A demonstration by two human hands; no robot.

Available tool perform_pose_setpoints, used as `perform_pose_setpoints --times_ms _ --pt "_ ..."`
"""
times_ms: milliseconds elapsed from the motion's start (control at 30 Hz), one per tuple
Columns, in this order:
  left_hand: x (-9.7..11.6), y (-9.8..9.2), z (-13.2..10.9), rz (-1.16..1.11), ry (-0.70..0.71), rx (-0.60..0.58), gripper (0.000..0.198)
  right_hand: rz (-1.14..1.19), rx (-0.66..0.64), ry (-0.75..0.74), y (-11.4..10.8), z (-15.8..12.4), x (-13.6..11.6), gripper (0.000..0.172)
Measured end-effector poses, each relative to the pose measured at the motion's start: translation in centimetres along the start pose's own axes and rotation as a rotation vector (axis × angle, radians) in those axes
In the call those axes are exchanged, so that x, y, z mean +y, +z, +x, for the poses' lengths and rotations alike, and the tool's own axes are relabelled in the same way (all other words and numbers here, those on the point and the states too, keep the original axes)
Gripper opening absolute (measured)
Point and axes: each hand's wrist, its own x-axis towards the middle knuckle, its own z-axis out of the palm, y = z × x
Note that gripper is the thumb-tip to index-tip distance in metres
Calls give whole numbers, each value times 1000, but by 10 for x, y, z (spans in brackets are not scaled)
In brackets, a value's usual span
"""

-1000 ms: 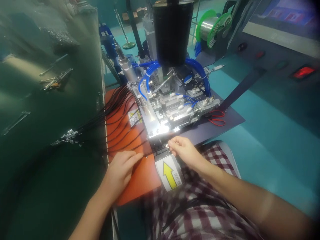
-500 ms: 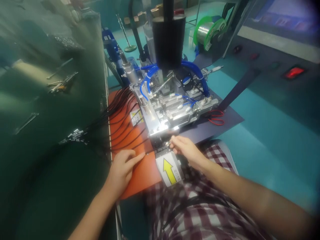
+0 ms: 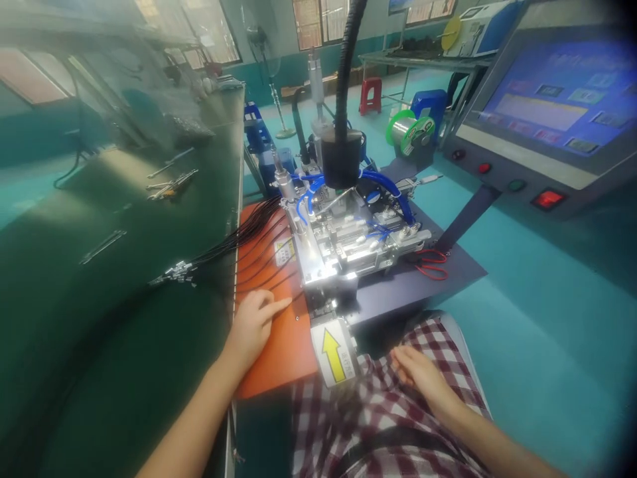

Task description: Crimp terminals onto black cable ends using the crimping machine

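Note:
My left hand (image 3: 255, 324) is over the orange plate (image 3: 279, 358), index finger stretched toward the machine and the other fingers curled. Its fingertip is at a thin black cable (image 3: 297, 297) that runs on into the front of the machine (image 3: 343, 245). My right hand (image 3: 423, 375) hovers over the checked clothing on my lap, apart from the machine. Its fingers are curled together, and whether anything is between them is hidden. Between the hands is a white cover with a yellow arrow (image 3: 332, 355).
On the green table, a bundle of black cables (image 3: 182, 271) with bright metal ends lies left of the plate. A touchscreen panel (image 3: 547, 113) with buttons stands at right. Behind the machine are a green-rimmed wire spool (image 3: 411, 133) and a red stool (image 3: 371, 95).
My right hand has drawn back from the machine's front toward my lap. My left hand stays at the cable on the plate. The view has tilted up, showing more of the room.

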Motion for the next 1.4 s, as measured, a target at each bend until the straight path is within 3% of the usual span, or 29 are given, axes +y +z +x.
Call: perform_pose_setpoints --times_ms 267,467,600,700,800,900,1000,1067,1167,1267,1333,1400 --pt "3 1 2 -13 -38 -16 41 -175 -196 150 5 -19 25 40" --pt "4 2 0 -33 -52 -11 36 -265 -327 38 5 -17 41 36" --pt "3 3 1 -55 -65 -24 34 -378 -410 -60 14 -24 38 31" --pt "4 3 3 -65 -81 -40 33 -480 -540 -132 42 -38 24 20" --pt "6 2 5 -73 -110 -59 32 -511 -686 -256 86 -56 8 13" --pt "8 2 7 -83 -156 -70 30 -476 -784 -213 134 -71 3 12" --pt "9 3 9 -86 -203 -68 24 -454 -808 -194 169 -84 5 24" --pt "11 2 12 -78 -221 -71 18 -459 -739 -226 184 -91 6 22" --pt "23 -14 13 -61 -215 -95 16 -528 -662 -359 192 -96 0 7" --pt "47 -48 5 -76 -172 -163 19 -625 -780 -509 182 -93 -22 10" --pt "65 -76 -6 -134 -110 -312 16 -653 -805 -586 165 -89 -47 14" --pt "78 -98 -16 -224 -89 -559 12 -639 -771 -645 142 -85 -76 18"
